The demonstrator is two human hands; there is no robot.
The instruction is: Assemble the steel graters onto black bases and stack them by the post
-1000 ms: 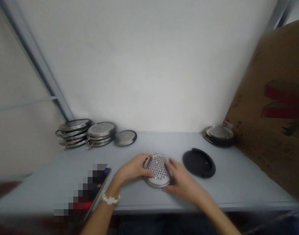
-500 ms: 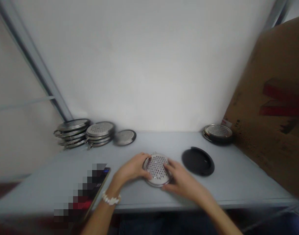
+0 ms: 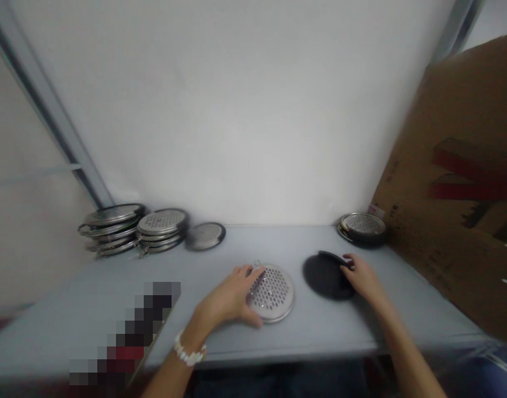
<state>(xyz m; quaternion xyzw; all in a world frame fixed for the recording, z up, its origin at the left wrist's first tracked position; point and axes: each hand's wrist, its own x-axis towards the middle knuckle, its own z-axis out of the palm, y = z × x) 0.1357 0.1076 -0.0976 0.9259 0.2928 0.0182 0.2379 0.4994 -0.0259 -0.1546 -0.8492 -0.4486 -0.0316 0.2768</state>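
Note:
A round perforated steel disc (image 3: 273,293) lies flat on the grey table (image 3: 220,260). My left hand (image 3: 232,296) grips its left edge, fingers curled over the rim. A black round lid (image 3: 325,273) lies to the right of the disc, its right edge tilted up off the table. My right hand (image 3: 363,276) holds that raised right edge with closed fingers. A white bead bracelet (image 3: 189,351) circles my left wrist.
Two stacks of perforated steel discs (image 3: 131,229) and a single disc (image 3: 205,236) stand at the back left. Another steel disc on a black base (image 3: 362,226) sits at the back right. A brown cardboard box (image 3: 456,193) fills the right side. A phone (image 3: 129,337) lies front left.
My right hand has left the steel disc, moved right and taken the black lid's edge, lifting it. The left hand stays on the disc.

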